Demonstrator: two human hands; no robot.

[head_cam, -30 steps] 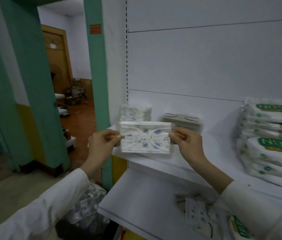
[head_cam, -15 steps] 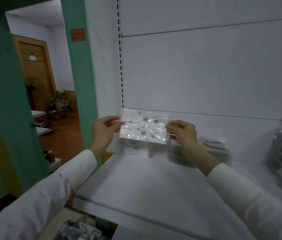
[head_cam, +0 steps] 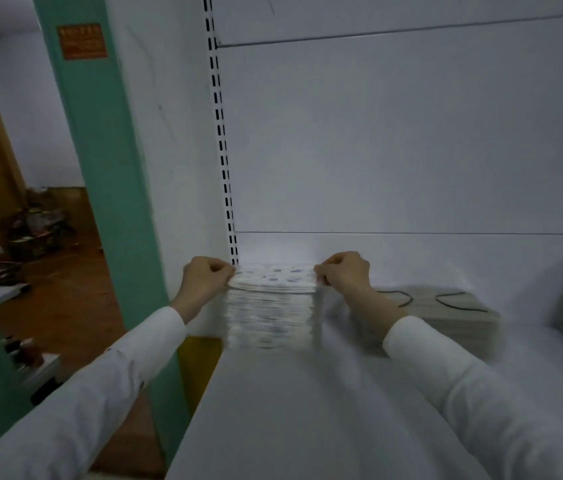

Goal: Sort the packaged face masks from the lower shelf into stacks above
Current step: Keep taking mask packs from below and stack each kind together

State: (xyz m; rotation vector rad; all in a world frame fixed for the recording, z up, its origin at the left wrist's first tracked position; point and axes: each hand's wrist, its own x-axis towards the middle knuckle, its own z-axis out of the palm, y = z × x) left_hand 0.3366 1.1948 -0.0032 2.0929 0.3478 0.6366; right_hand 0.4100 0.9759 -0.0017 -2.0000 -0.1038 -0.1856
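One packaged mask is pinched over one patterned stack, left hand and right hand grips clamped on it; a second stack is seen at three o'clock.

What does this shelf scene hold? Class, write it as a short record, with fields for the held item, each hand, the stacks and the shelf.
held item: patterned mask packet, flat, at the top of the left stack; blur hides whether it rests there yet
left hand: pinches the packet's left end
right hand: pinches the packet's right end
left stack: patterned packets, near the back panel
beige stack: to the right, black ear loops on top
shelf: white, bears both stacks
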